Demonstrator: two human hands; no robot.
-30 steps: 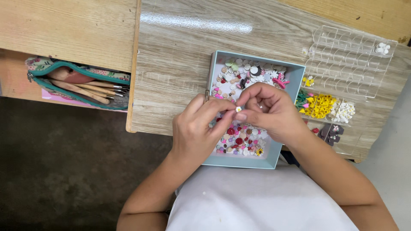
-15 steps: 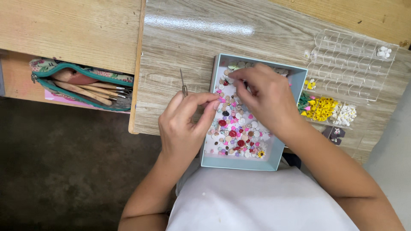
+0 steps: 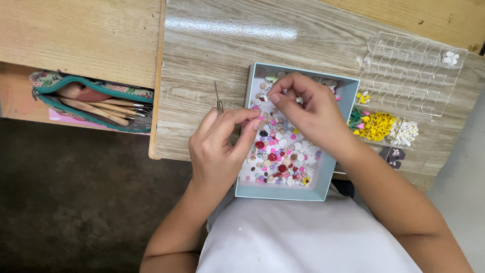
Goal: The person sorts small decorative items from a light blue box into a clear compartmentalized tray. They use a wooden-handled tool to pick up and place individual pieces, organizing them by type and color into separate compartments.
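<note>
A pale blue shallow box on the wooden table holds several small beads in pink, red, white and brown. My left hand rests at the box's left edge, fingers pinched on a thin metal needle tool that points away from me. My right hand hovers over the far half of the box with fingertips curled down among the beads; whether it holds one is hidden.
A clear plastic compartment organiser lies to the right, with yellow and white beads beside it. An open teal pencil pouch with wooden-handled tools sits in a shelf to the left. The table's edge runs just below the box.
My hands have separated from a joint pinch over the box's middle. The right hand moved to the far end of the box; the left drew back to the left edge with the needle.
</note>
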